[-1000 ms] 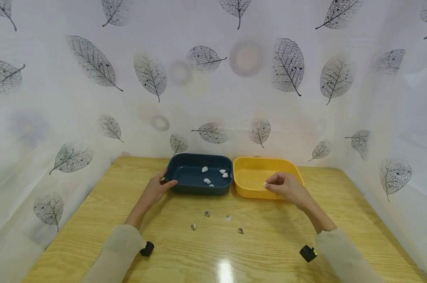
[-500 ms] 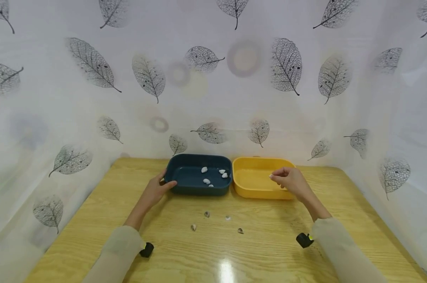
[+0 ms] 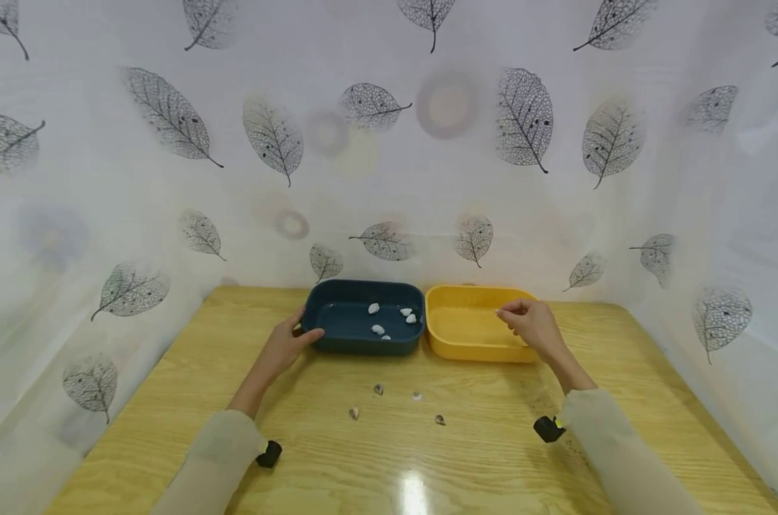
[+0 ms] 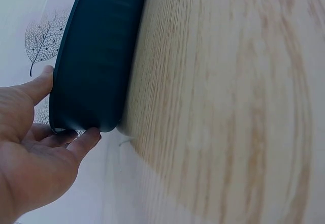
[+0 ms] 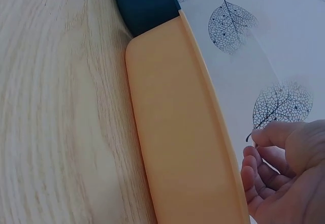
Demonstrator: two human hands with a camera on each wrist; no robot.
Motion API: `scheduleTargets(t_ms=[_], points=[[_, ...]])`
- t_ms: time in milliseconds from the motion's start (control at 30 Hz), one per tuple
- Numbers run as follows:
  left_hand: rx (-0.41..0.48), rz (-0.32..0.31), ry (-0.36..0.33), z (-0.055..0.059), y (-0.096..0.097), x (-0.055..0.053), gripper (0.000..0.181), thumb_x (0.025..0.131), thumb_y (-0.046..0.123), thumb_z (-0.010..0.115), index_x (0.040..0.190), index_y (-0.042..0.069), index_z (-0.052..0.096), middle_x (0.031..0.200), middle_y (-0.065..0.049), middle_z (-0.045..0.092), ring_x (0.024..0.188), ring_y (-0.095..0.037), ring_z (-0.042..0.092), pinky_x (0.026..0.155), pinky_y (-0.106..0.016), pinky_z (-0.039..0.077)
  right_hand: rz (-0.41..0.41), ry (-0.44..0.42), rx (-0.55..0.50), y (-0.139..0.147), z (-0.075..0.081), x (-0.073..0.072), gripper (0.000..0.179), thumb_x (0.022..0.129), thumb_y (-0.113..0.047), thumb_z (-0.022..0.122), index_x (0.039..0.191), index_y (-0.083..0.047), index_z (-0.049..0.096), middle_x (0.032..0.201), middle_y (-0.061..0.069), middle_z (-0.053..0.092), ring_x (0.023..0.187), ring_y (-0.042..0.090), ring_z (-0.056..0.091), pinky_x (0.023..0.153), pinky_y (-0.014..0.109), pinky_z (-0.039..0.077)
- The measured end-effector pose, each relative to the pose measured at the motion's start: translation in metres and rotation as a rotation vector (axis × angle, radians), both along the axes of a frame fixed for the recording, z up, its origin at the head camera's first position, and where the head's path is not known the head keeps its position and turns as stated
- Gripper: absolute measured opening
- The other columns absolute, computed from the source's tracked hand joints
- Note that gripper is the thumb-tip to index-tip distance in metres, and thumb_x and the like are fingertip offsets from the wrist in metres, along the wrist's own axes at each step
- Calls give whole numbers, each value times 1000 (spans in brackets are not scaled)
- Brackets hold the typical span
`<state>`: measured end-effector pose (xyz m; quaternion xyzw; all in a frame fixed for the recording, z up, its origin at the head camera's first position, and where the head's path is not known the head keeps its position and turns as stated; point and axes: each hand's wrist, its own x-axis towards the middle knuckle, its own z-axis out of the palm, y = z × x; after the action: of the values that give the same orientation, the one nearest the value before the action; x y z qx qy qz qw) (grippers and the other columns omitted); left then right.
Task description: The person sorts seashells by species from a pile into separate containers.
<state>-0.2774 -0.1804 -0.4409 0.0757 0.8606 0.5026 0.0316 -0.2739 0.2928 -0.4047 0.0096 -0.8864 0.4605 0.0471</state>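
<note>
My left hand (image 3: 284,347) grips the left end of a dark blue plastic tub (image 3: 363,346), its thumb at the front edge and its fingers against the end wall, as the left wrist view (image 4: 91,56) also shows. Several white seashells (image 3: 373,308) lie inside that tub. Over the right part of a yellow tub (image 3: 479,351), my right hand (image 3: 535,330) pinches a small white shell (image 3: 498,312) between thumb and forefinger. From the right wrist, the hand (image 5: 284,168) appears above the yellow rim, with the shell mostly hidden by the fingertips.
Both tubs stand side by side at the back of the wooden table (image 3: 285,458). Several small shells lie in front of them, brownish ones (image 3: 354,413) and a white one (image 3: 417,395). A leaf-printed white curtain (image 3: 389,186) hangs behind and at both sides.
My right hand has moved back and slightly right, from the front rim of the yellow tub to above its right part, still pinching the shell. The left hand has kept its place.
</note>
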Motion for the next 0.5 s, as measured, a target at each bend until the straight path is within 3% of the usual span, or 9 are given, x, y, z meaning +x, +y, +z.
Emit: scheduleTargets(t_ms=[233,500], points=[[-8,8,-2,-1,0,0,79,105,25,64,163,-2,17,164,-31,21,144,-47,38,111,-55,43,-51,39,-21,3,-2,-5,32,104,-20,64,119,8,68,111,29,68,91,39,64,74,38,59],[-3,1,3,0,0,0,79,105,23,64,163,-2,17,164,-30,21,144,-47,38,111,-54,43,-66,63,-26,9,-6,-5,31,104,-13,64,123,12,66,111,29,68,83,29,65,68,30,58]])
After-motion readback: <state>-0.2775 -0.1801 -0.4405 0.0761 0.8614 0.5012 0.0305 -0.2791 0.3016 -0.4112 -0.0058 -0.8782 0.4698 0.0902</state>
